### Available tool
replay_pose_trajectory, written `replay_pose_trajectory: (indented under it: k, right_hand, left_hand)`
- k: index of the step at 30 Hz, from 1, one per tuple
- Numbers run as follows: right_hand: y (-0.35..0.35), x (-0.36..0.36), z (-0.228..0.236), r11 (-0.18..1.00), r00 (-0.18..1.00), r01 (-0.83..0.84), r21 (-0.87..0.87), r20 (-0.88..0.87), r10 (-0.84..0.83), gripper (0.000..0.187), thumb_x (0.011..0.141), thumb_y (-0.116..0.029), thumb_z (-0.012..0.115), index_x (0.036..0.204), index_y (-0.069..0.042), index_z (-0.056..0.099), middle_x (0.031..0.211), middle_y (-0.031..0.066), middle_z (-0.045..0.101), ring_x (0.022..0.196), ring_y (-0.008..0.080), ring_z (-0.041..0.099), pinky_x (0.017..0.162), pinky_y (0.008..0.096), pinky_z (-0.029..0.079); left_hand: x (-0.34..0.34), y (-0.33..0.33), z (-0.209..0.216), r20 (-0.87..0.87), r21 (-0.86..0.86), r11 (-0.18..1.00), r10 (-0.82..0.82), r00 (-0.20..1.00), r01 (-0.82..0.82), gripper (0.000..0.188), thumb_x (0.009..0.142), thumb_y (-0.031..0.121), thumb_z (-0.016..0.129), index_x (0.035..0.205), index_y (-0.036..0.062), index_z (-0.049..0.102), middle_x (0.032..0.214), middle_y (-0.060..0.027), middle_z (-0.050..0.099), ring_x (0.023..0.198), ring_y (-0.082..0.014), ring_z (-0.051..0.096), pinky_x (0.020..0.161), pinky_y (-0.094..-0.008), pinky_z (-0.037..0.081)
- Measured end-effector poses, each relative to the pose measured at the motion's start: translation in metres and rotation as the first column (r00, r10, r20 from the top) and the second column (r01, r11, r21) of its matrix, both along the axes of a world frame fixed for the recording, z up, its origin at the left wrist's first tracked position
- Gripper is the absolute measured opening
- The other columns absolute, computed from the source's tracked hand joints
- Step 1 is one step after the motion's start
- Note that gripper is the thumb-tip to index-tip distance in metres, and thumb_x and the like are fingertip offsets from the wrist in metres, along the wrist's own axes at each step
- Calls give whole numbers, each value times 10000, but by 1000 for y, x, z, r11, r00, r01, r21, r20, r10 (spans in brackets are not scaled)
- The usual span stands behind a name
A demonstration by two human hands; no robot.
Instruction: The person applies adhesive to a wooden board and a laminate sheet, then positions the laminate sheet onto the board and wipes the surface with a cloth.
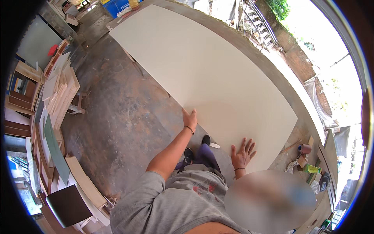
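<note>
A large pale, off-white board (218,74) lies flat in front of me, stretching from far left to near right. My left hand (189,119) is at its near long edge, thumb and fingers closed about the rim; some fingers are hidden. Farther right, my right hand (243,154) rests palm down on the board's surface near its right end, fingers spread. Each wrist wears a thin dark band.
Stacked wooden boards and panels (62,89) stand along the left side. A blue bin (115,7) is at the far end. On the right are a brown roll (304,149) and a yellow-green bottle (311,169). A blurred oval covers the lower right.
</note>
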State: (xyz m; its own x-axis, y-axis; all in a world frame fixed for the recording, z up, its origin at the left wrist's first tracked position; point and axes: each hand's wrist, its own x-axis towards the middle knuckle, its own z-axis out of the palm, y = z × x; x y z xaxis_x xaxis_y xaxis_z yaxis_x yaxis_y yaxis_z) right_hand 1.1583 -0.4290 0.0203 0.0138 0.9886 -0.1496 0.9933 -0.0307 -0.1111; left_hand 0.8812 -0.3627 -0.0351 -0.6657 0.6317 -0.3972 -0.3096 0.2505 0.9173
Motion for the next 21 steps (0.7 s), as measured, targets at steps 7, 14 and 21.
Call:
replay_pose_trajectory:
  k: [7,14,21]
  right_hand:
    - [45,-54,-11,999,999,44,8,1,-44,812,864,-517,434,1429,-2,159,1489,250,63,1398,353,-6,1050,616,-21]
    - [200,-204,-2,979,970,-197,56,-137,203,789,879,-518,395,1430,-4,158,1509,178,78,1407,295,-11,1065,601,-17]
    - [274,-268,-14,946,919,-307,101,-226,322,778,852,-565,420,1445,-111,201,1518,92,127,1405,292,31,1083,574,18]
  left_hand:
    - [-21,-12,27,348,40,993,-119,930,112,276,876,138,556,1068,2,411,1018,-143,560,882,-217,615,589,-305,543]
    - [-143,5,-18,-835,-145,987,-88,543,-63,633,852,398,595,1306,4,395,1362,-234,365,1318,-328,299,1053,-519,234]
    - [-172,114,37,-744,-662,667,-637,-199,342,735,841,614,428,1374,111,377,1474,-135,238,1366,-335,187,1061,-593,112]
